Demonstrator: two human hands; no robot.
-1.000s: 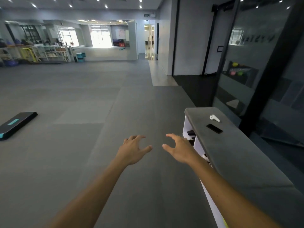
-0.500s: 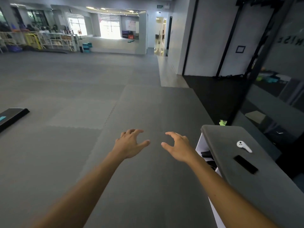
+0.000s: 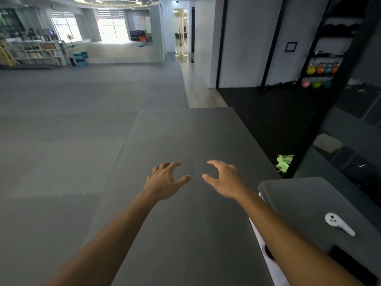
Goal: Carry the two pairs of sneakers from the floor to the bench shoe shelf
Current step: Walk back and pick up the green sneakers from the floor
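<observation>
No sneakers can be seen anywhere on the grey mat floor (image 3: 165, 129) in front of the person, so I think the first risk is simple: the person walks on looking for them and passes them, because they lie outside what is visible now. A second risk, in my judgement, is the right forearm, which passes just beside the front corner of the bench (image 3: 292, 195); a careless swing could knock the white controller (image 3: 338, 222) or the dark phone (image 3: 350, 263) that lie on the bench top near its right edge. Both arms are stretched forward at about the same height. The left hand (image 3: 162, 182) is empty, palm down, fingers curled like a claw and thumb pointing inward. The right hand (image 3: 223, 180) mirrors it, also empty and half-spread, the two thumbs near each other but apart. A green cloth (image 3: 284, 162) lies on the floor beyond the bench end.
</observation>
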